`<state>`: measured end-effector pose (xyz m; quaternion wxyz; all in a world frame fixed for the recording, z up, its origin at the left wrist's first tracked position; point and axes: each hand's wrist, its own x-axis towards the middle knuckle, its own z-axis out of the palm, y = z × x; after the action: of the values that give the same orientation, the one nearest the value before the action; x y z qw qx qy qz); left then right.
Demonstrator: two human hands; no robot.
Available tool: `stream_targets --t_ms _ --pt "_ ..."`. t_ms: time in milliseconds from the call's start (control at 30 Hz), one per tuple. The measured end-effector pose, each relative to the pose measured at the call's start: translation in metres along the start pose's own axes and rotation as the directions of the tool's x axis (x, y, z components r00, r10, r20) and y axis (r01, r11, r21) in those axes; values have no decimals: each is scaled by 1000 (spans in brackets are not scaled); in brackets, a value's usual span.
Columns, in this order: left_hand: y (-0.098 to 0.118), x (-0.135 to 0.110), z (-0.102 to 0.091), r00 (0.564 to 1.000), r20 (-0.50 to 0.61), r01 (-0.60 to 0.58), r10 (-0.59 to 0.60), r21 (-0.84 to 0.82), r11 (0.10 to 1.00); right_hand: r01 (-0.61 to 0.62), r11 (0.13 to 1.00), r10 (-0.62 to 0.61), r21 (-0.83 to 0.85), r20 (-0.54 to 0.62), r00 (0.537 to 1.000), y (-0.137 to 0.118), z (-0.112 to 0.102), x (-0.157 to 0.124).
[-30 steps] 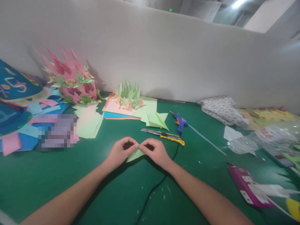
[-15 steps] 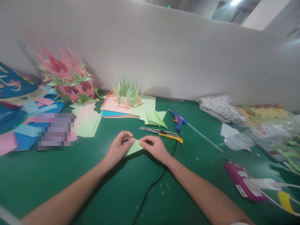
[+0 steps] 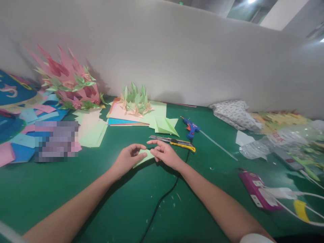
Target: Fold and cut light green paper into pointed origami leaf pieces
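A small piece of light green paper (image 3: 143, 157) is held between my two hands, low over the green table. My left hand (image 3: 129, 157) pinches its left side between thumb and fingers. On the right edge, my right hand (image 3: 165, 154) grips the paper with the thumb and a curled finger, while its index finger stretches out to the left. Just beyond my right hand lies a yellow utility knife (image 3: 181, 143) with its blade out. Behind the knife rests a folded green paper piece (image 3: 165, 125), and to its right a blue glue gun (image 3: 191, 128) with a clear glue stick.
Green paper leaves (image 3: 136, 99) stand on stacked coloured sheets (image 3: 124, 120). At left are a pink paper crown (image 3: 73, 81), paper strips (image 3: 92, 133) and blue hats (image 3: 15, 94). A plastic bottle (image 3: 275, 140) and a purple power strip (image 3: 258, 190) lie at right. A black cord (image 3: 162, 199) crosses the table.
My right index finger has lifted and straightened away from the paper. The paper's visible part looks flatter. The whole view has shifted slightly, and both hands remain at the paper.
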<state>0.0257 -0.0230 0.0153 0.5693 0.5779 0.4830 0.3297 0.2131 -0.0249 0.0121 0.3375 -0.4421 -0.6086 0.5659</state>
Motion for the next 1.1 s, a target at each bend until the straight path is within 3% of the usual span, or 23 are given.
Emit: stream_targets --t_ms 233,333,433,567,733,900,967,1100 --pt "1 -1 1 992 74 116 -105 -157 981 -57 995 52 76 61 997 -2 -3 -1" --pt "3 -2 2 995 56 92 -82 -205 974 -57 993 49 102 77 996 -1 -4 0" --pt "3 -3 2 996 58 75 -64 -216 973 -50 990 39 128 87 995 -1 -4 0" --pt "2 -5 3 983 113 166 -144 -223 961 -46 985 38 166 53 998 0 -4 0" --pt "3 -6 5 991 59 133 -120 -306 943 -7 969 21 247 -54 998 2 -3 2" --pt "1 -6 8 993 -23 92 -112 -420 903 54 947 -34 316 -68 997 3 -3 3" --pt "0 -5 9 991 -53 80 -121 -488 869 57 966 -60 254 3 998 2 0 2" --pt "1 -5 10 995 -50 45 -87 -551 833 82 996 -76 -45 118 990 -1 8 -4"
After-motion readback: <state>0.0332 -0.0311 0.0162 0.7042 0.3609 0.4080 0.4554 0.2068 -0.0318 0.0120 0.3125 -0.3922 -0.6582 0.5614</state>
